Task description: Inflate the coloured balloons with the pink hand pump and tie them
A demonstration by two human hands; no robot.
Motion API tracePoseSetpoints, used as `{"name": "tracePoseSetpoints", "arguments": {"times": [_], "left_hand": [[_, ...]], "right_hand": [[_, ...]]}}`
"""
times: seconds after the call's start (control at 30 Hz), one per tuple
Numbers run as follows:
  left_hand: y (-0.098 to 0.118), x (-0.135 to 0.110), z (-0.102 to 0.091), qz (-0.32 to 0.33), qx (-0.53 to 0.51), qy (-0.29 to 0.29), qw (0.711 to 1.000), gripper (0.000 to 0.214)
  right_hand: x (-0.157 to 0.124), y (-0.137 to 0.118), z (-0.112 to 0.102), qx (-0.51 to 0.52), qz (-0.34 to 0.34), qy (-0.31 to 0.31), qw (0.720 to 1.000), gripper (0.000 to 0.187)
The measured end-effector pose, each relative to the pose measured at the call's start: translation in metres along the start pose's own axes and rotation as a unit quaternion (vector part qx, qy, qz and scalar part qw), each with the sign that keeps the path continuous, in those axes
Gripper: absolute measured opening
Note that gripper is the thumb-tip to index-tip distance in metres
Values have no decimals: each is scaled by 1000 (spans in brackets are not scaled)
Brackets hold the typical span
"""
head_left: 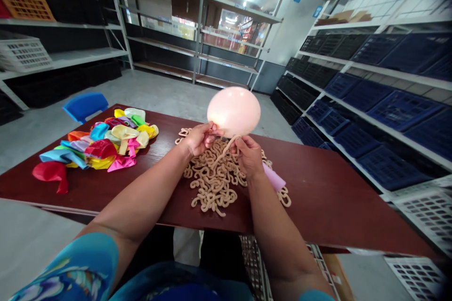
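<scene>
An inflated pale pink balloon (234, 110) floats just above the dark brown table (318, 188). My left hand (199, 138) pinches the balloon's neck at its lower left. My right hand (249, 155) is closed on a beige cord that runs up to the neck. Under both hands lies a tangled heap of the same beige cord (215, 178). A small lilac object (273, 179) sticks out beside my right wrist.
A pile of flat balloons in many colours (102, 146) lies on the table's left part. A blue chair (85, 105) stands behind it. Shelves with blue crates (388, 103) line the right, white crates (420, 211) sit near the table's right end.
</scene>
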State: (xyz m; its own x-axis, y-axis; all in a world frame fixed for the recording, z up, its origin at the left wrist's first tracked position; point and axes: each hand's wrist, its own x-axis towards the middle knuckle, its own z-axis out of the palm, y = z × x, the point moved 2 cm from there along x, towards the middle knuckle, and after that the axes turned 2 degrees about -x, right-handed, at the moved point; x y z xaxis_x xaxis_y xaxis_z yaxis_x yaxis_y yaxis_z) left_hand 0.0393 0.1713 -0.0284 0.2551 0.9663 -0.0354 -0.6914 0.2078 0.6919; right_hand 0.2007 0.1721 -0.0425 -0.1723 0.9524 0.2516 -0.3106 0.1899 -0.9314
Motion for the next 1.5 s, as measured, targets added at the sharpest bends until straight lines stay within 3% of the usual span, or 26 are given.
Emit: {"name": "tracePoseSetpoints", "arguments": {"times": [0.13,0.4,0.5,0.6,0.73,0.87,1.03,1.33,1.43,1.5], "left_hand": [[-11,0,6,-29,32,-27,999,17],[-10,-2,14,21,11,-28,999,15],[-11,-2,12,23,17,-27,999,17],[-15,0,11,23,34,-23,999,18],[-24,1,13,15,39,-20,999,17],[-32,0,19,3,32,-34,999,19],[-40,-2,23,-28,49,-66,996,23],[-42,-3,23,-11,175,-57,983,25],[-42,2,15,52,265,-40,962,24],[-38,7,7,127,349,-6,928,23]], "right_hand": [[2,-5,-3,45,-7,23,999,20],[4,-17,-12,170,41,28,984,19],[4,-17,-8,127,-11,31,991,19],[1,-16,-1,15,-97,45,994,20],[-5,-19,3,-159,-177,31,971,14],[-4,-17,-1,-216,-191,12,957,12],[-3,-14,-3,-226,-199,39,953,10],[-4,-17,-4,-228,-202,72,950,9],[-3,-16,-6,-256,-208,87,940,12],[-3,-17,-6,-264,-192,87,941,14]]}}
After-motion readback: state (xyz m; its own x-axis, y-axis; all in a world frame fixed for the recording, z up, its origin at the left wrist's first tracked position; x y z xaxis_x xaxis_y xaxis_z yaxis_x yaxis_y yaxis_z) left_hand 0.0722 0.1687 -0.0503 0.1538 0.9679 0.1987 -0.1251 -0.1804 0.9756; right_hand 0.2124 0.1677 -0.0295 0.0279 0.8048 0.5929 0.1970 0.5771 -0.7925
